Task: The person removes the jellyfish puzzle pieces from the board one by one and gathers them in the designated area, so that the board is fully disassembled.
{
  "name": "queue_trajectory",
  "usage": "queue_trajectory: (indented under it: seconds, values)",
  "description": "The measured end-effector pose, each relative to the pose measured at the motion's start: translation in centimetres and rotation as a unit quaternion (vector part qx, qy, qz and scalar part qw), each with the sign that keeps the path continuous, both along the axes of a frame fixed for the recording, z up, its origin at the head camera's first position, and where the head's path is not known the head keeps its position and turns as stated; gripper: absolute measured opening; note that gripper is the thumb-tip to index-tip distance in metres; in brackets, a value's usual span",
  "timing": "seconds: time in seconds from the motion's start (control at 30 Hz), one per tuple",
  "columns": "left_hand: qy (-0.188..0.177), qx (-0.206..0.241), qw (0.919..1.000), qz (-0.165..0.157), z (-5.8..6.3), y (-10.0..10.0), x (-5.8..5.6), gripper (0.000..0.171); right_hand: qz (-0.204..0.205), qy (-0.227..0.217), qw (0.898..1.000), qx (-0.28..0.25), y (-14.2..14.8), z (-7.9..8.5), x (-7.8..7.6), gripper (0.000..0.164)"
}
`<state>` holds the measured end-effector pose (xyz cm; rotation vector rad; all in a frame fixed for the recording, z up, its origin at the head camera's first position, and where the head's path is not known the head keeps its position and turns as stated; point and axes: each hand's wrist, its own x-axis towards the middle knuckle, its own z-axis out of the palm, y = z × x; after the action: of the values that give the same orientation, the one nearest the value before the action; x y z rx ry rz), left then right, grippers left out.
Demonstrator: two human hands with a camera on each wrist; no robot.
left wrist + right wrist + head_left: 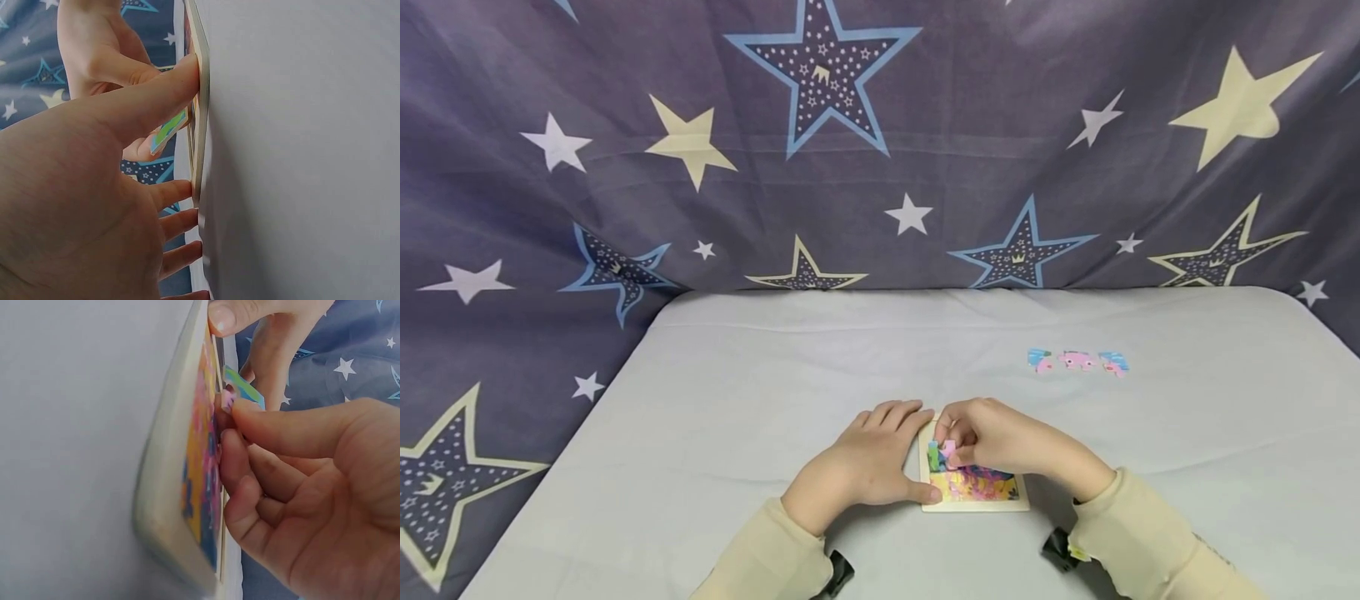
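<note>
A jigsaw puzzle board [976, 505] with a pale wooden frame lies on the table, its lower part filled with a yellow, pink and blue picture. My right hand [1000, 435] pinches a green, blue and pink puzzle piece [934, 456] between thumb and fingers over the board's upper left. In the right wrist view the puzzle piece [250, 394] stands tilted to the board. My left hand [872, 462] rests at the board's left side, thumb on its lower left edge and fingers spread. In the left wrist view its thumb [181, 78] presses the frame.
Three loose puzzle pieces lie in a row farther back on the right: a blue one [1040, 360], a pink one [1077, 360] and a blue-and-pink one [1114, 363]. A pale cloth covers the table [820, 358]. Behind hangs a dark star-patterned curtain [850, 183].
</note>
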<state>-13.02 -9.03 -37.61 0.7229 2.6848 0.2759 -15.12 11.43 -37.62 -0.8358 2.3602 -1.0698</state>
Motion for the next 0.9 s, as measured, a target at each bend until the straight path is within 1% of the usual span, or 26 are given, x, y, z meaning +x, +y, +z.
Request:
queue_trajectory:
  seconds: [0.2, 0.33, 0.53, 0.67, 0.8, 0.9]
  values:
    - [-0.003, -0.004, 1.0000, 0.003, 0.1, 0.1, -0.1, 0.096, 0.014, 0.012, 1.000, 0.012, 0.5, 0.6, -0.2, 0.017]
    - [-0.002, -0.004, 1.0000, 0.004, 0.2, 0.1, 0.0, 0.096, 0.005, 0.016, 1.000, 0.014, 1.3, 1.1, -0.5, 0.016]
    - [-0.003, 0.011, 0.9999, 0.002, 0.3, 0.0, 0.1, 0.096, -0.037, 0.026, 0.999, 0.022, 2.9, 1.4, -1.2, 0.016]
    - [-0.001, 0.019, 0.9998, -0.001, 0.3, 0.0, 0.2, 0.096, -0.069, 0.050, 0.995, 0.049, 4.0, 1.7, -1.6, 0.016]
    - [0.003, 0.021, 0.9998, 0.000, 0.2, 0.1, 0.2, 0.096, -0.085, 0.082, 0.990, 0.072, 5.0, 1.9, -2.0, 0.016]
    - [0.004, 0.023, 0.9997, 0.001, 0.1, 0.1, 0.3, 0.096, -0.093, 0.097, 0.988, 0.081, 5.7, 2.0, -2.2, 0.016]
